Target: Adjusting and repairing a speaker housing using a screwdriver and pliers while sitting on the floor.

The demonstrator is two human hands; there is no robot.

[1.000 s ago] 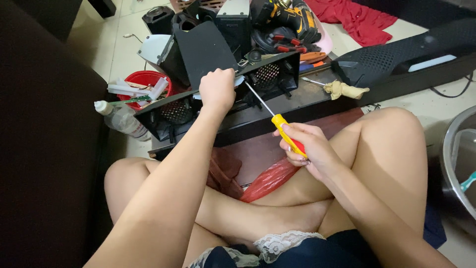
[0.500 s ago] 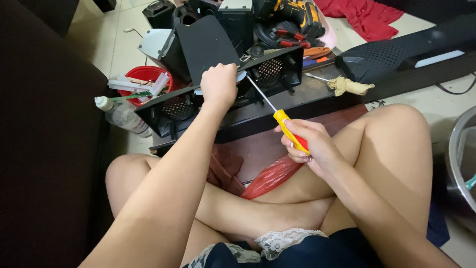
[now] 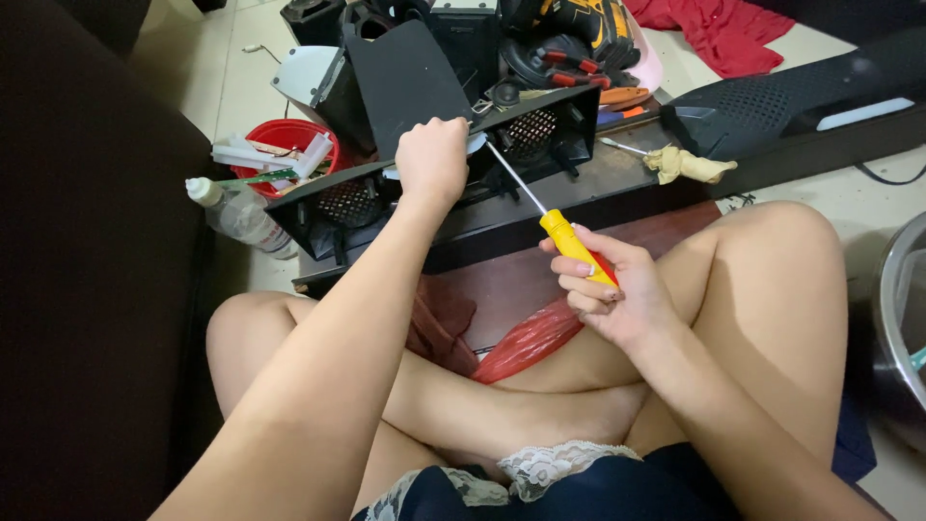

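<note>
I sit cross-legged on the floor. My left hand (image 3: 432, 159) is closed on the top edge of a long black plastic housing with mesh grilles (image 3: 540, 135) that stands in front of me. In my right hand (image 3: 610, 294) is a screwdriver with a yellow and red handle (image 3: 575, 245). Its metal shaft slants up and left, and the tip meets the housing just right of my left hand. A light round part shows under my left hand, mostly hidden.
A red bowl with white scraps (image 3: 282, 152) and a plastic bottle (image 3: 236, 213) lie at left. Black parts and power tools (image 3: 579, 34) pile up behind the housing. A yellow rag (image 3: 687, 164), a red plastic bag (image 3: 531, 338), a red cloth (image 3: 719, 27) and a metal bowl (image 3: 897, 328) are around.
Both hands keep their hold on the housing and the screwdriver. The view has shifted slightly; the screwdriver stays at the same spot.
</note>
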